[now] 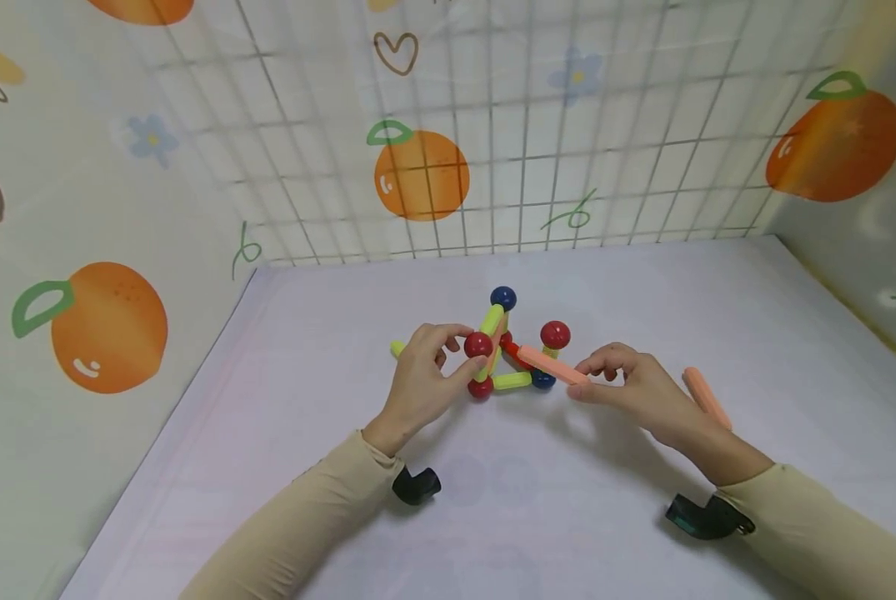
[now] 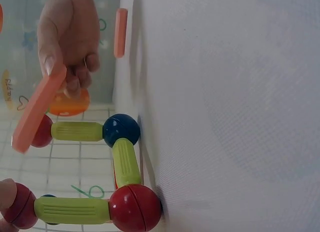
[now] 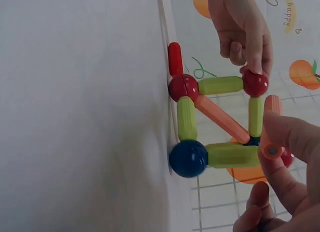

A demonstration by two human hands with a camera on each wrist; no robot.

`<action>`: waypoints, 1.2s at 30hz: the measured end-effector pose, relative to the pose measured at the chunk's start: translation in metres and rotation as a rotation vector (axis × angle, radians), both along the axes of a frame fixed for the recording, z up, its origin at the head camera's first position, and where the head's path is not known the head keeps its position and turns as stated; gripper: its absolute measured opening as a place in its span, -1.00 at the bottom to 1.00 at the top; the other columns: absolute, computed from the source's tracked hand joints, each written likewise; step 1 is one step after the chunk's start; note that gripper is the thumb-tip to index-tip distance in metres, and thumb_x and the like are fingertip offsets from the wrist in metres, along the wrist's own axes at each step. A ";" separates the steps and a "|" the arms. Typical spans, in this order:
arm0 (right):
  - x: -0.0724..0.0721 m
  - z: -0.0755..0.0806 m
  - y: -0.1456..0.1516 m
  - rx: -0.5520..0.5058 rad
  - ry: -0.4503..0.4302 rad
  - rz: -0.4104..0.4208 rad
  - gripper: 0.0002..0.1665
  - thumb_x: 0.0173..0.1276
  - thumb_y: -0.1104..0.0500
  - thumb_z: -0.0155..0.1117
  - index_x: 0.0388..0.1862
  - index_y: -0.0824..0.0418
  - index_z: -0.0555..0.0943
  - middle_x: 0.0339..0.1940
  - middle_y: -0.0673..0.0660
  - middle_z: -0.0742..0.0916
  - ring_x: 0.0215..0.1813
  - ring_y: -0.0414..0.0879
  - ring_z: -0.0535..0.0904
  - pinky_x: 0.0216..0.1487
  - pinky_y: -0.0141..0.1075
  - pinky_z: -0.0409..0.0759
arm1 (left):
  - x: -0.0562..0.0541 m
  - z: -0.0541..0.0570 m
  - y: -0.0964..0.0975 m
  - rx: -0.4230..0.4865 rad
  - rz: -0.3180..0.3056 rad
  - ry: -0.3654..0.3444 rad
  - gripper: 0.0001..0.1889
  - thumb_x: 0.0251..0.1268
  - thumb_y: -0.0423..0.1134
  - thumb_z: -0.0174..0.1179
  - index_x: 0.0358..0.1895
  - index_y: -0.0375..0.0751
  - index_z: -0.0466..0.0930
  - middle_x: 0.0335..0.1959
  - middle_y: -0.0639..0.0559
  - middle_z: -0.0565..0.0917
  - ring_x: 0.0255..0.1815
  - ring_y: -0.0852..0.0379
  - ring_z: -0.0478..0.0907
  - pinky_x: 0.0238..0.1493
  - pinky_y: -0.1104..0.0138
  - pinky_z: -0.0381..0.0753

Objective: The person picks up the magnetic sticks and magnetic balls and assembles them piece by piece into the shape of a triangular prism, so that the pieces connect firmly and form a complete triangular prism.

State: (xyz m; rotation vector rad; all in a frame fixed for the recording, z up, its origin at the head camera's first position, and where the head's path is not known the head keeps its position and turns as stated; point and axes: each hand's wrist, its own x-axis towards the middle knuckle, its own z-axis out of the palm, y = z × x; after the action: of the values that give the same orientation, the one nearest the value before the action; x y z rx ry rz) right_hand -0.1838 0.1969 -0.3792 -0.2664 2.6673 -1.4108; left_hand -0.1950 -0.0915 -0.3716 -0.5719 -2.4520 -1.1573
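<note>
My left hand (image 1: 427, 379) pinches a red ball (image 1: 478, 344) at an upper corner of a frame of magnetic balls and rods. Under that ball a yellow-green rod (image 2: 72, 210) stands upright on a lower red ball (image 2: 135, 208). A blue ball (image 1: 503, 298) marks the frame's far upper corner, and a salmon rod (image 3: 222, 119) slants across one side. Between thumb and fingers, my right hand (image 1: 643, 392) holds another salmon rod (image 1: 553, 365). This rod reaches close to a red ball (image 1: 555, 334) on the frame's right post; whether they touch I cannot tell.
A loose salmon rod (image 1: 706, 398) lies on the table (image 1: 493, 533) beyond my right wrist. Left of the frame, a yellow-green rod (image 1: 397, 348) sticks out from behind my left hand. A red rod (image 3: 175, 58) lies low at the frame. Printed cloth walls (image 1: 312, 175) surround the table.
</note>
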 end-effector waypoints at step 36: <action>-0.019 -0.021 -0.034 -0.132 -0.062 0.057 -0.62 0.11 0.04 0.53 -0.13 0.19 0.72 -0.26 0.12 0.53 -0.13 0.01 0.32 -0.31 -0.29 0.29 | -0.001 0.000 -0.002 0.007 -0.004 -0.010 -0.63 0.16 -0.17 0.40 0.05 -0.13 0.64 -0.26 -0.06 0.56 -0.23 -0.03 0.44 -0.29 0.41 0.34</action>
State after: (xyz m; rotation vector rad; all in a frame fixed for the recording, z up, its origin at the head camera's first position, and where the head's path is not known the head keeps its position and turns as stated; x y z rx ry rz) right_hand -0.2031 0.1625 -0.4001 -0.3031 2.5017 -1.5535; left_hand -0.1956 -0.0940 -0.3718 -0.5703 -2.4547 -1.1728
